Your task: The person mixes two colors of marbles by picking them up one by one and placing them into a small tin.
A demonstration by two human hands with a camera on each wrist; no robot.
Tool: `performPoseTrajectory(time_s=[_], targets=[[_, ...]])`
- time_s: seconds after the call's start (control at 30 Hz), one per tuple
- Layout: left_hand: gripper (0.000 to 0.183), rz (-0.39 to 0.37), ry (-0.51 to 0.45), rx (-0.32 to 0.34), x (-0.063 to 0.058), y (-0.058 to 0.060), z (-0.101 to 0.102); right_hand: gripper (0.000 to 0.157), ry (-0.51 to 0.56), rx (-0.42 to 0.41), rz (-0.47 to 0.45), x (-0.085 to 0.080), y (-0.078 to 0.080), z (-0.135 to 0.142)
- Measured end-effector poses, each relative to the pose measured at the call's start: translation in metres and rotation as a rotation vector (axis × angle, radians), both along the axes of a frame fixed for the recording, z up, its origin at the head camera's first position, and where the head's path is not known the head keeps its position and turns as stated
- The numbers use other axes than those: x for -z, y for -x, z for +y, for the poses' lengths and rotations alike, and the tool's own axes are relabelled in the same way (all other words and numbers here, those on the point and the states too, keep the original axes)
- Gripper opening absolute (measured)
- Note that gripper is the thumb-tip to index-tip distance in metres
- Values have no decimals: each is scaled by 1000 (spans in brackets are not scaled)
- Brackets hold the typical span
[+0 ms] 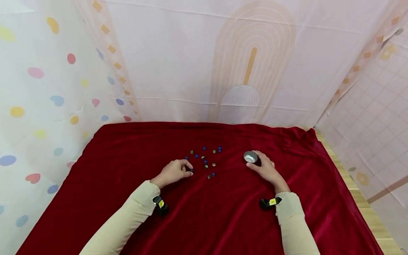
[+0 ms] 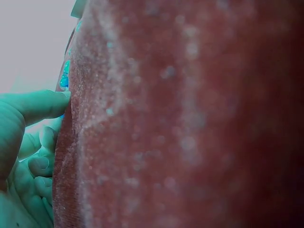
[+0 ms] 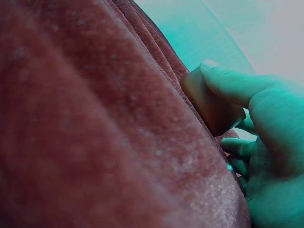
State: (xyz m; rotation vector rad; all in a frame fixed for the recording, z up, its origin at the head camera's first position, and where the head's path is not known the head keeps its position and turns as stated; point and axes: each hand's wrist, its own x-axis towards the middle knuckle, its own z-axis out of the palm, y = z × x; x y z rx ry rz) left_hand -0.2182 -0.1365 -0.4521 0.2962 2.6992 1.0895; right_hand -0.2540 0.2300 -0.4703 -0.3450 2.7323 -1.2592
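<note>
My left hand (image 1: 174, 172) is low over the red cloth, thumb and index finger closed around a blue marble (image 1: 191, 170). In the left wrist view the thumb (image 2: 45, 105) reaches down to the cloth, and the pinched marble is mostly hidden. Further right, my right hand (image 1: 266, 168) grips a small silvery metal bowl (image 1: 250, 157) from its right side. The right wrist view shows the thumb pressed on the bowl's wall (image 3: 213, 107), close to the cloth. Between the hands lie several loose marbles, some blue (image 1: 196, 156), some greenish and patterned (image 1: 206, 166).
A wrinkled red velvet cloth (image 1: 204, 219) covers the table, and a strip of pale wood (image 1: 360, 202) shows along the right edge. Patterned white curtains (image 1: 178, 63) hang behind and on both sides. Each wrist wears a black strapped camera (image 1: 160, 206).
</note>
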Motion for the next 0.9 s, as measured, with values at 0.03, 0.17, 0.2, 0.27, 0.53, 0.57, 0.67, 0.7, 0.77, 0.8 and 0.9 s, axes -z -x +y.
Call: performPoseTrajectory(time_s=[0.03, 0.17, 0.2, 0.27, 0.53, 0.57, 0.67, 0.7, 0.77, 0.8, 0.9], targets=[[20, 0, 1, 0, 0, 0, 0, 67, 0, 0, -1, 0, 0, 0], [19, 2, 5, -1, 0, 1, 0, 67, -1, -5, -3, -1, 1, 1], [19, 3, 5, -1, 0, 2, 0, 67, -1, -5, -3, -1, 2, 1], [19, 3, 6, -1, 0, 3, 0, 67, -2, -6, -1, -1, 2, 1], [18, -6, 2, -2, 2, 4, 1, 67, -6, -5, -7, -2, 2, 1], [18, -7, 0, -2, 1, 4, 1, 67, -8, -3, -7, -2, 2, 1], [18, -4, -1, -6, 2, 4, 1, 67, -9, -3, -6, -2, 2, 1], [18, -3, 2, -7, 2, 4, 1, 67, -5, -3, -8, -2, 1, 1], [18, -2, 5, -10, 2, 3, 1, 67, -3, -3, -11, -1, 1, 1], [18, -2, 6, -12, 2, 3, 1, 67, -2, -2, -12, -1, 1, 1], [18, -6, 3, -13, 4, 3, 1, 67, 0, 3, -15, 0, 0, 0]])
